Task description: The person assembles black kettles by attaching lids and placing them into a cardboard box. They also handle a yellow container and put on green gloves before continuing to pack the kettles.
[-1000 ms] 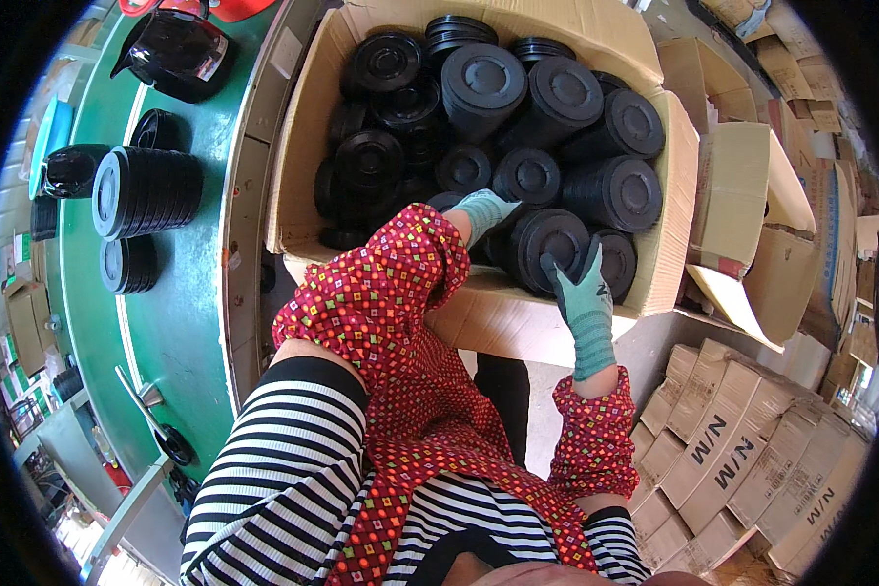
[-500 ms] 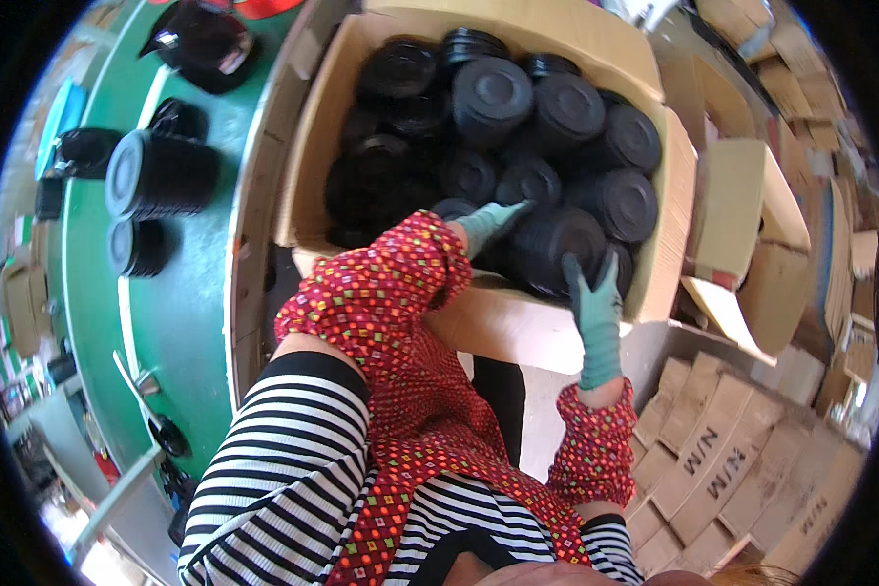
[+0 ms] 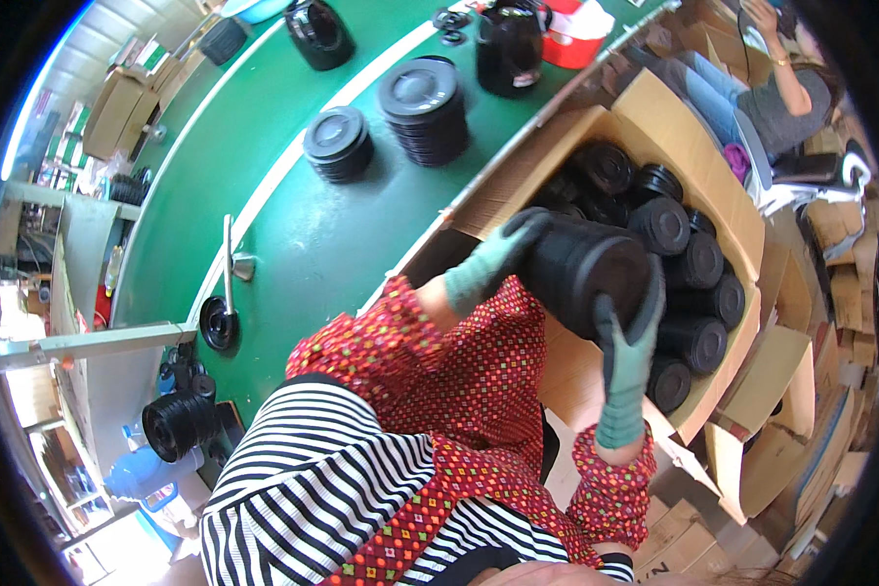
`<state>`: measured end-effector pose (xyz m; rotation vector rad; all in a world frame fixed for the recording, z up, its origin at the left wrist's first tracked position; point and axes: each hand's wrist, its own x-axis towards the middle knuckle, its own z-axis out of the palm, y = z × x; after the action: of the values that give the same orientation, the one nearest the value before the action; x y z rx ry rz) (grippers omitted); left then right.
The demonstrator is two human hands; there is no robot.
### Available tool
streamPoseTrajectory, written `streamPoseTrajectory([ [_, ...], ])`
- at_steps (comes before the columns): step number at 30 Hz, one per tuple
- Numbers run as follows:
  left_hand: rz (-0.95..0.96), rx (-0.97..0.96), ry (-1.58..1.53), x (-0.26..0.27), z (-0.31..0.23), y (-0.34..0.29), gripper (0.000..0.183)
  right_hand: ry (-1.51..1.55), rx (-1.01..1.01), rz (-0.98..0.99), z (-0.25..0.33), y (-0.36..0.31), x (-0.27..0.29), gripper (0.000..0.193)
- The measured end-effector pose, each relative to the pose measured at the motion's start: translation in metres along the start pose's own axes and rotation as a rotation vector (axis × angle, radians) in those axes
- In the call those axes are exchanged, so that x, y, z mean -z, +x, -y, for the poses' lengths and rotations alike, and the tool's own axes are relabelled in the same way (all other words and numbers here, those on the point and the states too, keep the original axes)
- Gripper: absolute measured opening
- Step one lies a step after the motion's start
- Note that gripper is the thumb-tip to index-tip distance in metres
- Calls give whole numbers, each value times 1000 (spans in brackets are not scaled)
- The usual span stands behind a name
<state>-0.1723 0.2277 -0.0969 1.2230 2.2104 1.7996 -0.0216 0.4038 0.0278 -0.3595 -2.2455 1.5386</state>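
Between my gloved hands I hold a stack of black round lids (image 3: 581, 269), tilted on its side above the near edge of a cardboard box. My left hand (image 3: 493, 259) is closed on the stack's left end. My right hand (image 3: 630, 342) grips the right end, its thumb across the round face and its fingers partly hidden behind the rim. Inside the cardboard box (image 3: 742, 220) lie several more stacks of black lids (image 3: 693, 259). On the green table to the left stand a tall lid stack (image 3: 422, 112) and a shorter lid stack (image 3: 339, 145).
A glossy black pot (image 3: 508, 49) and a red container (image 3: 571, 39) stand at the green table's (image 3: 293, 254) far end. Another black pot (image 3: 319, 34) is farther left. Open cartons (image 3: 772, 381) crowd the right side. Beyond the box, another person (image 3: 781, 103) sits on a chair.
The lid stack has been lifted out of the box with both hands. The view has turned left, bringing more of the green table into sight.
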Motion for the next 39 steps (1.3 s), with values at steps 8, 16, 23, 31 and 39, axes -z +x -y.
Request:
streamPoseTrajectory([
  [8, -299, 393, 231, 147, -19, -95, 45, 257, 32, 388, 34, 28, -174, 105],
  [16, -626, 672, 184, 211, 48, -149, 53, 96, 49, 413, 17, 48, -265, 106],
  [23, -612, 755, -779, 176, -82, -124, 66, -295, -53, 450, 49, 54, -275, 109],
  [31, -728, 749, -986, 212, -18, -114, 41, 104, 178, 393, 37, 67, -308, 98],
  [39, -720, 832, -721, 207, -56, -87, 89, 215, 37, 426, 10, 27, -230, 90],
])
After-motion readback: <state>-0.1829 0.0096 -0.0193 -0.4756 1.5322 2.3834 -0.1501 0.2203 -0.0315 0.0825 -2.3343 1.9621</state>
